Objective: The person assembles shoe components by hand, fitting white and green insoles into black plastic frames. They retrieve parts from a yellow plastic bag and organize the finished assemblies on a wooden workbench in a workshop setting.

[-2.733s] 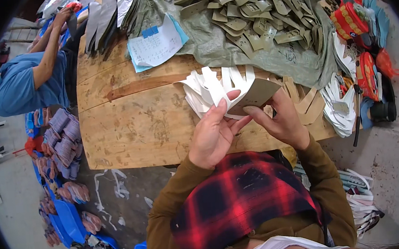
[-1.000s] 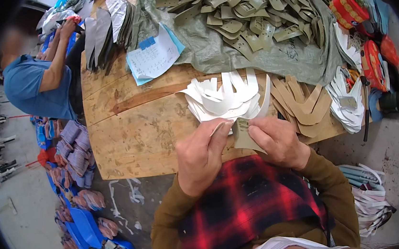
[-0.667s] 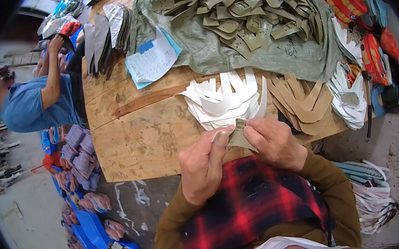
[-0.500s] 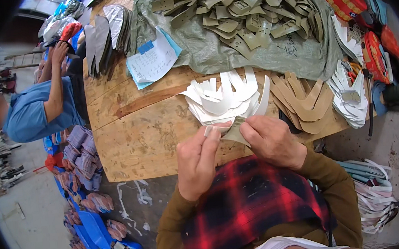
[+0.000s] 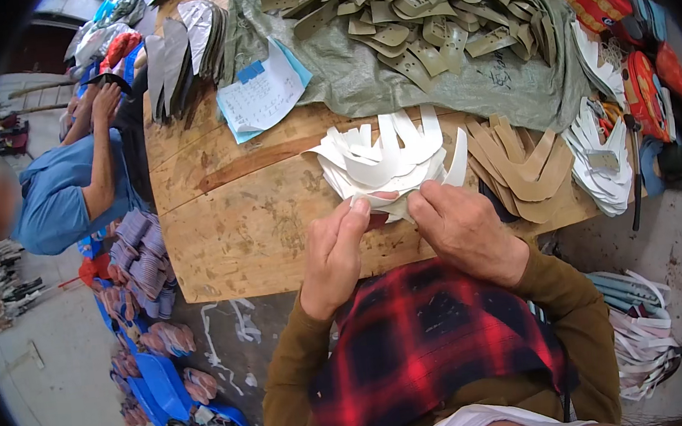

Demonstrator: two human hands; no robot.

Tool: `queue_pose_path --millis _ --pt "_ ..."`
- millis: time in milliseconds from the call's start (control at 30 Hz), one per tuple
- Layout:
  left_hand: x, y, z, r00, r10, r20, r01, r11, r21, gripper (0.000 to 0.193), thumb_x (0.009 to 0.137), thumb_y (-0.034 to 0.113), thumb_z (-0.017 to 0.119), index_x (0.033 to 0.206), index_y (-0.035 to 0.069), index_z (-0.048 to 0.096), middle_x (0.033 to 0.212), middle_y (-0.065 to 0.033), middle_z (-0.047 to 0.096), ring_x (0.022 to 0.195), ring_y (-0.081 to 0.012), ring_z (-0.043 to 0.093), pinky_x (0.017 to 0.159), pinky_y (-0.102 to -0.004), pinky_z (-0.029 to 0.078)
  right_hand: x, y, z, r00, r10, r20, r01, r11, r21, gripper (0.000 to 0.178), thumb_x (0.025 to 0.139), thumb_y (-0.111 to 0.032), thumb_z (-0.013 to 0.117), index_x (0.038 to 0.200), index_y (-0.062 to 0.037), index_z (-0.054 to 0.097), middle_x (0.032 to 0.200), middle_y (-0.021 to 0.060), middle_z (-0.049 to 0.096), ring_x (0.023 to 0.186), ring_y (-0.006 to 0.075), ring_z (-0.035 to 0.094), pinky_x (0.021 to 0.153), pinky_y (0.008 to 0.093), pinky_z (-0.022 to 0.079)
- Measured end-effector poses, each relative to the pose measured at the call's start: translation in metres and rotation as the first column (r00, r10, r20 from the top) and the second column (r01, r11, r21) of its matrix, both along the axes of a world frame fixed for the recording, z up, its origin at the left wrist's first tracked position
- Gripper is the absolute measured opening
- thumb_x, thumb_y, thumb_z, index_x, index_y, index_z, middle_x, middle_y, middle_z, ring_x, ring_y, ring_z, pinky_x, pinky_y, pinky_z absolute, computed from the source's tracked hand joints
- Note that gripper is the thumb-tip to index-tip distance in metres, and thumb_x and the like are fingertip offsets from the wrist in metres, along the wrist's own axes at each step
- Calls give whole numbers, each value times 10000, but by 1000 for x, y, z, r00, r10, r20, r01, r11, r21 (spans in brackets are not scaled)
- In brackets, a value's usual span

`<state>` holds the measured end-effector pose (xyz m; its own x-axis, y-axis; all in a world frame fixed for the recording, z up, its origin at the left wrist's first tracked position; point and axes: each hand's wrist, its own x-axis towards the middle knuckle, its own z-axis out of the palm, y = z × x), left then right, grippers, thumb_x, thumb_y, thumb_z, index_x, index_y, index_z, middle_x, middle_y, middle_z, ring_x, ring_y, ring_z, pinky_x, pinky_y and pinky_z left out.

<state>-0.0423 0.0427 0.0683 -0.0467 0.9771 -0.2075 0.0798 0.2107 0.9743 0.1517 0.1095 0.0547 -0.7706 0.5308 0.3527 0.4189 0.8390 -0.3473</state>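
My left hand [image 5: 333, 251] and my right hand [image 5: 467, 227] meet over the table's near edge, fingers pinched. Between them they grip a small olive shoe-upper piece [image 5: 396, 207], mostly hidden by my fingers; whether a white layer lies against it, I cannot tell. Just beyond my fingertips lies a pile of white curved cut pieces [image 5: 377, 164]. To the right of that are tan U-shaped cut pieces [image 5: 530, 174], near my right hand. A large heap of olive pieces with small holes [image 5: 421, 16] rests on a green woven sheet [image 5: 329, 87] at the far side.
The wooden table [image 5: 238, 247] also bears a written paper sheet [image 5: 260, 97] and stacked grey pieces [image 5: 178, 60]. White strips [image 5: 603, 159] hang at the right edge. A co-worker in a blue shirt [image 5: 68, 194] works at the left. Blue bins [image 5: 161, 386] with bundled pieces stand lower left.
Both hands have moved slightly away from me, toward the white pile. The olive piece between them has tilted and shows less. At the left, the co-worker's arms have shifted.
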Motion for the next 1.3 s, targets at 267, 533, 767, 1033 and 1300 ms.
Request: queue_pose_path --millis 267,533,767,1033,1300 --pt "14 3 -3 826 127 549 -111 992 -63 644 1060 460 286 1285 -76 564 1255 -169 624 1134 -211 601 1000 -340 463 1 1 0 983 -72 -168 -14 885 -465 259 834 -87 631 1044 -6 503 858 181 574 736 370 617 631 435 494" --pt "19 16 -31 853 65 518 -116 991 67 265 1004 206 573 1105 -19 671 975 -33 637 839 -83 562 733 -240 454 4 12 24 965 -133 -224 -107 583 -805 368 892 -112 616 1214 9 487 908 238 627 804 452 609 689 464 484" --pt "21 18 -16 979 176 102 -194 961 200 197 965 164 634 926 -12 715 788 6 518 731 -61 481 646 -231 400 0 8 17 980 -61 -188 -116 596 -795 366 888 -93 627 1209 10 485 903 215 631 830 418 630 720 444 489" --pt "6 39 -8 929 14 371 -36 998 50 392 1029 335 501 1037 0 704 853 -12 610 788 -79 535 741 -227 423 0 5 13 981 -24 -193 -153 515 -843 425 892 -90 620 1278 2 466 1011 206 640 903 380 644 773 418 501" --pt "-1 34 -12 979 -4 204 -3 999 33 301 1006 267 575 938 0 694 850 -5 662 761 -57 571 700 -208 450 2 9 12 988 -51 -149 -116 405 -907 493 913 -108 603 1364 -1 437 1097 168 643 948 258 652 819 385 510"
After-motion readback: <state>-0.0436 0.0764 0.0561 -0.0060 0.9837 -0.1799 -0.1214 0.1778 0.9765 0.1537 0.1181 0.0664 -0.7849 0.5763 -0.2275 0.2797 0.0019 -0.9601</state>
